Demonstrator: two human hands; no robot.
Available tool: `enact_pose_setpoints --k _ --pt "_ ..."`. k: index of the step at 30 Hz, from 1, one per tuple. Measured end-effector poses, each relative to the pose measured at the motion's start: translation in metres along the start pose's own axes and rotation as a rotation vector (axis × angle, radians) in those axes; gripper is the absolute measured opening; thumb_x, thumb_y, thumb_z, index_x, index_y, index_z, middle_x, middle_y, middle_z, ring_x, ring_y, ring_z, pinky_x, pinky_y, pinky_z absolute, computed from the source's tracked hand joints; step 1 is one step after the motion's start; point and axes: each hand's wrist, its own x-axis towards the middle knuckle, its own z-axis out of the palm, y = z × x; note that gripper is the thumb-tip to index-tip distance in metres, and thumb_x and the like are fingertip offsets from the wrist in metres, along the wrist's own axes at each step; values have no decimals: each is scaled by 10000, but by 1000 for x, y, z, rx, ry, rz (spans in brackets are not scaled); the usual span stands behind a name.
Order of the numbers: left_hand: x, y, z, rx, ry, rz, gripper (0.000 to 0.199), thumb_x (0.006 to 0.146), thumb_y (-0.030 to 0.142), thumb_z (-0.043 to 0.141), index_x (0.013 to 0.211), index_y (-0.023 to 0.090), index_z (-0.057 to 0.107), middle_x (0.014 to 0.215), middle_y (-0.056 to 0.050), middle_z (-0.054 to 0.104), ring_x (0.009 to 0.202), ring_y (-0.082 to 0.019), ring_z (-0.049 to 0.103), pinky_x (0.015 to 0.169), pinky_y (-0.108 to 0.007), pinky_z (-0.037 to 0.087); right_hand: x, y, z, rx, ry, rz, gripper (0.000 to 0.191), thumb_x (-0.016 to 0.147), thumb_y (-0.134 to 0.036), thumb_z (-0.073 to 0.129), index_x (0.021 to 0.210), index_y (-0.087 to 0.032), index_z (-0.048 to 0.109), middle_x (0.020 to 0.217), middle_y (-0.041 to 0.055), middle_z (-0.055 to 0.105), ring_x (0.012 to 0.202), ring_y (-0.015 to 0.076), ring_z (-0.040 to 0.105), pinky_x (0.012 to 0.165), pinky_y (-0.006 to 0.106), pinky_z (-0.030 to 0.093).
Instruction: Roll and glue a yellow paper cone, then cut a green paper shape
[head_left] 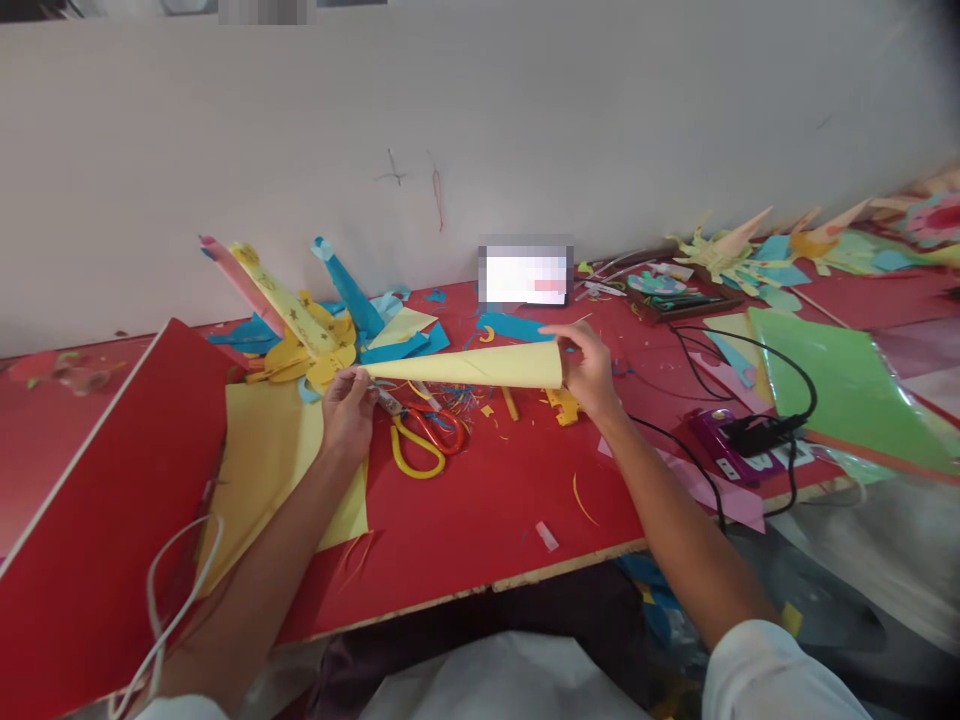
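A pale yellow paper cone [472, 367] lies level between my hands, its narrow tip to the left and its wide end to the right. My left hand [349, 408] pinches the tip. At the wide end, my right hand [589, 368] grips the rim, with some fingers behind or inside it. Just below the cone are scissors [418, 462] with yellow and red handles, their blades partly hidden near my left hand. Yellow paper sheets [262, 440] lie under my left forearm.
Paper cones in yellow [289, 300] and blue [349, 288] stand at the back left. A lit phone [525, 276] leans at the wall. A red board [120, 500] rises at left. Right are a purple power strip [724, 440], black cables and green sheets [840, 380].
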Motion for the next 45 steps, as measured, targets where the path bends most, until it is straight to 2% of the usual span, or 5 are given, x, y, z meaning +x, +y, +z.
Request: enact_pose_setpoints --k 8,17,29,37,45 --pt "0 -2 2 -30 11 16 418 651 382 1009 858 202 693 782 54 635 643 -45 581 579 -166 478 -5 -1 4 59 -3 101 548 1063 -646 429 1436 -290 614 951 74 736 896 272 731 817 420 620" --pt "1 -1 1 -31 16 -35 394 681 417 987 828 182 706 709 42 589 605 -51 544 579 -163 487 -7 -4 10 254 -51 102 362 961 -542 701 1200 -272 725 1186 88 788 1012 266 760 897 421 639" --pt "4 0 0 -25 -14 56 384 599 359 1041 756 189 734 908 10 663 701 -48 534 602 -135 471 -5 9 7 256 27 151 456 920 -592 763 1248 -279 714 751 9 727 713 228 711 641 360 618" --pt "4 -2 -2 -37 -13 -57 409 629 403 1023 812 171 740 761 18 643 613 -59 551 569 -188 475 -6 0 -1 284 -3 114 369 839 -610 838 967 -264 821 953 54 805 791 215 756 685 333 626" --pt "3 -2 -1 -18 -31 -11 378 596 348 1040 781 191 749 1052 -22 727 667 -50 563 543 -172 472 -5 0 5 319 -16 146 382 898 -605 777 1086 -272 793 1014 51 811 747 189 718 616 304 567"
